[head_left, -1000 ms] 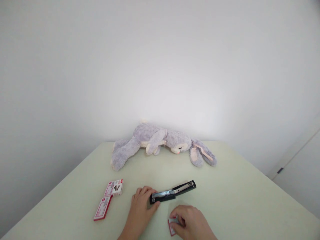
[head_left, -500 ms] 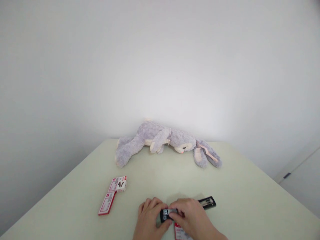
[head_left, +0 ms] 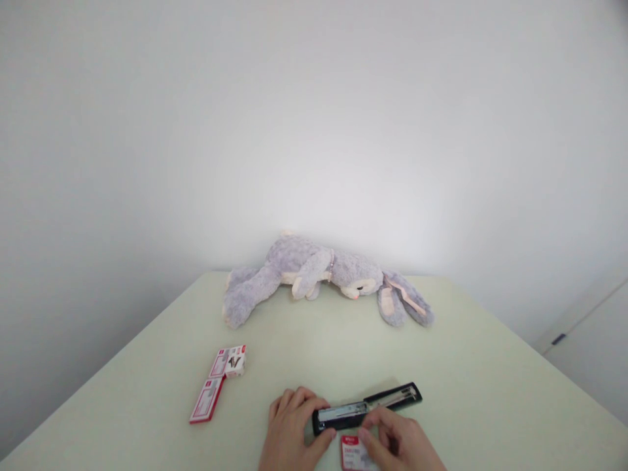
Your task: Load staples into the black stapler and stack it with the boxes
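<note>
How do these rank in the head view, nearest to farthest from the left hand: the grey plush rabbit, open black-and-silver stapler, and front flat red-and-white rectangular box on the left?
1. Open black-and-silver stapler: in contact, its near end between thumb and fingers of the left hand.
2. Front flat red-and-white rectangular box: off to that hand's left.
3. Grey plush rabbit: lying at the back.

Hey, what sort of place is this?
Probably a desk in a home, set against a plain wall: a plush rabbit lies along its far edge, and nearer are an opened stapler and some red-and-white packs.
</note>
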Action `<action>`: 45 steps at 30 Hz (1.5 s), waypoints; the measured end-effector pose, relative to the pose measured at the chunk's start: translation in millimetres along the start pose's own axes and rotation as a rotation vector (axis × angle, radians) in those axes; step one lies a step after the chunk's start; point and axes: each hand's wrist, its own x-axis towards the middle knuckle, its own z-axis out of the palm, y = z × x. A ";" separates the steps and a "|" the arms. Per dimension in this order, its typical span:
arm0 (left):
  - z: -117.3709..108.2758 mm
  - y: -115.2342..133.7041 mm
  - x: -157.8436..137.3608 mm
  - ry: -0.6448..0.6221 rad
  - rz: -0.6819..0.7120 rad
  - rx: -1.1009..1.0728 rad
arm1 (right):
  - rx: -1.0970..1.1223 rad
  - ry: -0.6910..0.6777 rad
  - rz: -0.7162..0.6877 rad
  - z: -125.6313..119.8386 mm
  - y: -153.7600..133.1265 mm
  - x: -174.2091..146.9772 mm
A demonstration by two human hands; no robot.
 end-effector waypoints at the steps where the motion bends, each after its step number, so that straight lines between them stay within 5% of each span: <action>1: -0.2 0.2 0.2 -0.005 -0.005 -0.001 | 0.034 0.030 0.076 -4.4 15.5 -3.9; 5: -0.7 1.5 1.3 -0.008 0.001 -0.015 | 0.292 0.151 0.139 -31.9 48.8 -5.5; 8: -1.2 1.8 2.1 -0.001 0.005 -0.023 | 0.490 0.084 -0.011 -46.2 27.5 11.6; 15: -1.7 4.9 1.2 -0.004 -0.011 -0.027 | -0.022 -0.022 -0.211 -31.4 -48.5 44.6; 21: -1.6 2.1 0.3 0.015 0.008 -0.033 | -0.191 -0.082 -0.288 -23.7 -61.7 41.6; 25: -3.5 -4.3 -6.7 0.203 0.030 -0.064 | -0.210 -0.057 -0.292 -24.5 -61.5 37.9; 27: 2.8 1.8 -8.1 0.211 0.139 -0.036 | -0.216 0.034 -0.204 -23.0 -57.9 41.1; 32: 26.5 32.9 3.5 -0.190 0.621 0.030 | -0.121 0.123 -0.065 -20.8 -38.6 55.8; 39: -20.8 -10.6 5.4 -0.265 0.158 0.097 | 0.113 0.158 0.031 -18.5 -4.8 38.4; 45: -13.7 -16.4 3.2 -0.175 0.089 0.042 | 0.379 0.131 0.016 29.2 -16.3 27.5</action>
